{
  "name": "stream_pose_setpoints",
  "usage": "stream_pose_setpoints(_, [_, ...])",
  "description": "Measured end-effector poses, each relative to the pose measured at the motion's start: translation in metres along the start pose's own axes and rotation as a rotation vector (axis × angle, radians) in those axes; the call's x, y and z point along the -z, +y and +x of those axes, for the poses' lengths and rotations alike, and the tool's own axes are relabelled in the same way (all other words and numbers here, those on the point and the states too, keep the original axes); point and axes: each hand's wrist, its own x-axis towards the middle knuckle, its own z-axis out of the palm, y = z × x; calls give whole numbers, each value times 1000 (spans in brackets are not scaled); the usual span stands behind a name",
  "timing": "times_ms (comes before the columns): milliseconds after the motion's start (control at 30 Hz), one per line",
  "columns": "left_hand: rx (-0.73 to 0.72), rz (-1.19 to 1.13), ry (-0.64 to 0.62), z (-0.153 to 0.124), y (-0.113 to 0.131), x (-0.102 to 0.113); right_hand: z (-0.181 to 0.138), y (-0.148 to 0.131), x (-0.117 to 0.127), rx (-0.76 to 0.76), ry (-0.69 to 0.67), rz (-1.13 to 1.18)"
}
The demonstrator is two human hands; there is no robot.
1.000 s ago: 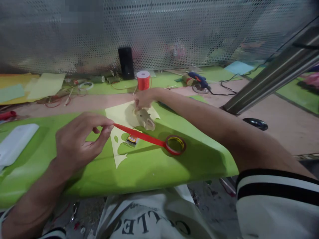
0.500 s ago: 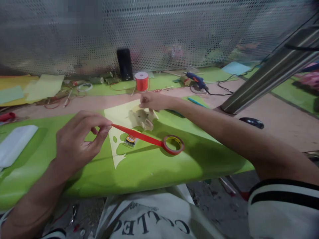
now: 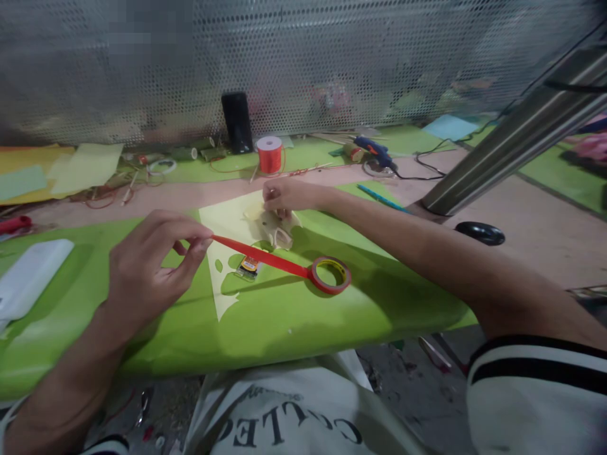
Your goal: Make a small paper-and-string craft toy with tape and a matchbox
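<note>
My left hand [image 3: 156, 265] pinches the free end of red tape [image 3: 265, 256] between thumb and fingertips. The strip stretches tilted down to its roll [image 3: 331, 276], which rests on the green table cover [image 3: 265, 335]. Farther back, my right hand [image 3: 282, 197] is closed in a pinch at a small cream paper figure [image 3: 277, 232] with a dark dot and a tube-like end. What its fingertips hold is hidden. Under the figure spreads a pale yellow sheet [image 3: 215, 224] with cut-out holes. A small packet with an orange label [image 3: 248, 267] lies below the tape strip.
Behind are a spool of red cord [image 3: 270, 155], a black phone-like slab [image 3: 237, 123] and a blue glue gun [image 3: 374, 151] with its cable. A steel post [image 3: 467, 151] slants at the right, near a black mouse-like object [image 3: 480, 233]. A white case [image 3: 35, 278] lies left.
My right hand has shifted slightly left and down at the paper figure. My left hand keeps its pinch on the tape, and the roll stays in place.
</note>
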Motion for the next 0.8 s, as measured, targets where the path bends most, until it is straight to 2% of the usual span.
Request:
stream_pose_setpoints(167, [5,5,-9,0,0,-1,-4,-7,3,-34,-7,17])
stream_pose_setpoints(267, [20,-47,-20,0,0,-2,-6,-9,7,44,46,67])
stream_pose_setpoints(367, [107,-218,-43,1,-1,-3,-15,-13,10,168,170,50])
stream_pose_setpoints(433, [181,-351,-133,4,-2,-6,-24,-16,9,226,240,-20])
stream_pose_setpoints(500, [221,-429,-294,11,-3,-11,-33,-19,7,241,300,-103])
stream_pose_setpoints(633, [242,-388,-591,35,-2,-31,-43,-22,4,220,347,-151])
stream_pose_setpoints(700, [243,-361,-660,45,0,-44,-44,-21,3,227,340,-126])
stream_pose_setpoints(800, [252,-323,-651,51,0,-61,-43,-18,3,261,364,-110])
